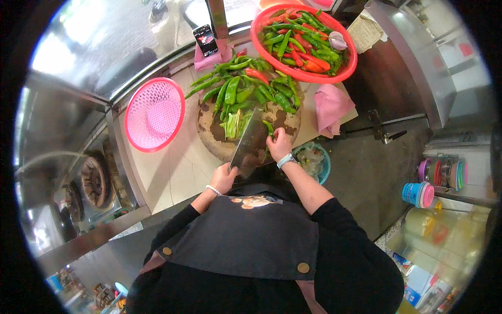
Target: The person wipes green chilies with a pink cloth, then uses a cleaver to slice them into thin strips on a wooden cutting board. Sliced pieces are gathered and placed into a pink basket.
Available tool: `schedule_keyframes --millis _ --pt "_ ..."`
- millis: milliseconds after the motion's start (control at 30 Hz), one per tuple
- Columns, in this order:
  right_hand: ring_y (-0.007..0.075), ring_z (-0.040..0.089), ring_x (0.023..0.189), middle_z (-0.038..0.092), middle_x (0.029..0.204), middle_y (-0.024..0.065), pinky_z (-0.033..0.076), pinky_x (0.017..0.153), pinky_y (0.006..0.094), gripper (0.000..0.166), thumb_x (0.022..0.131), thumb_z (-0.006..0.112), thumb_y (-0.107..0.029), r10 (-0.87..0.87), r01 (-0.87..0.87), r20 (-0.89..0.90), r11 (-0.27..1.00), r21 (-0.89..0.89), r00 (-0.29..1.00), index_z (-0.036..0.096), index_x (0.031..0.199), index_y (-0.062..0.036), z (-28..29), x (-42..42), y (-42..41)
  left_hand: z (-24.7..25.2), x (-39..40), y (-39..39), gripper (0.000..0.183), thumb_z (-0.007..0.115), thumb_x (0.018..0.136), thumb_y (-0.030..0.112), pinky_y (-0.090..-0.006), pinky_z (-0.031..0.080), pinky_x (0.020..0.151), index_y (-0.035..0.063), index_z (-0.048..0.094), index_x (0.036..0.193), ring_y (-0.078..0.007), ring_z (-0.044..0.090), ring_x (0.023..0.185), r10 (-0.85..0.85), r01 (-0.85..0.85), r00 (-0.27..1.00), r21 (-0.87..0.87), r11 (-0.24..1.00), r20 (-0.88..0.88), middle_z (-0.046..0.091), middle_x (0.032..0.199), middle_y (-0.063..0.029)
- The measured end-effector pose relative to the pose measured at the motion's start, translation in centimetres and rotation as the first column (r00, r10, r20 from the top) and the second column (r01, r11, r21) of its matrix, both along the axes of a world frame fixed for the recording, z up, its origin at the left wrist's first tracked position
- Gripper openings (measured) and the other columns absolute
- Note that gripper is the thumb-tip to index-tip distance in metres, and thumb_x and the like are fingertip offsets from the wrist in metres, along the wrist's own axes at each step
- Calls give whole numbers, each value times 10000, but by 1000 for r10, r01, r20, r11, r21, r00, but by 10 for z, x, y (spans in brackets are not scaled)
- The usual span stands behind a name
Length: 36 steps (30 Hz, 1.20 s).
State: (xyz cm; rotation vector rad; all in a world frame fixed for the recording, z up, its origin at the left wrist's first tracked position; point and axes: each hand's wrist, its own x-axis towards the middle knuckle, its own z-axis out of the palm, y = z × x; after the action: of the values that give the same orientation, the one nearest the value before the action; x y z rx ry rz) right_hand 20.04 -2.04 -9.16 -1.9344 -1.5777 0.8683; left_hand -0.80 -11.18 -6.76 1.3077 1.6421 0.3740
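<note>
My left hand (223,179) grips the handle of a cleaver (247,139), whose broad blade reaches away over a round wooden chopping board (210,137). Between the fingers of my right hand (279,144) is a green chili pepper (268,127), held at the board's near right part. Sliced green pepper strips (232,125) lie just left of the blade. Whole green peppers (232,90) are heaped across the far half of the board, with a red pepper (257,75) among them.
A red basket (257,43) of green and red peppers, with a garlic bulb (337,40), stands beyond the board. At left is a pink basket (160,114). A phone (205,41) leans on pink cloth. Another pink cloth (331,108) lies right; a blue bin (324,168) stands below.
</note>
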Motion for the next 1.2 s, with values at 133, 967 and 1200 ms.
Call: schedule_keyframes --millis 133,967,1200 --pt "325 567 652 579 638 168 457 636 376 312 614 663 -314 -90 103 74 974 -200 993 535 587 -31 -8 -4 23 22 10 -2 245 504 799 240 -444 429 621 3 538 854 -397 549 696 -44 52 994 75 996 -97 579 719 -199" --pt "357 571 699 589 701 214 458 663 403 296 655 639 -279 -79 93 82 978 -187 994 584 665 12 -19 0 33 42 11 37 211 480 802 188 -460 414 616 -21 507 815 -427 523 704 -250 256 965 71 964 -84 549 696 -247" --pt "366 557 658 557 646 229 449 646 403 274 640 609 -251 -107 116 62 977 -180 992 559 618 18 -13 -5 29 36 17 47 231 477 805 202 -445 419 594 -24 521 818 -397 547 654 -300 309 948 74 948 -111 549 654 -236"
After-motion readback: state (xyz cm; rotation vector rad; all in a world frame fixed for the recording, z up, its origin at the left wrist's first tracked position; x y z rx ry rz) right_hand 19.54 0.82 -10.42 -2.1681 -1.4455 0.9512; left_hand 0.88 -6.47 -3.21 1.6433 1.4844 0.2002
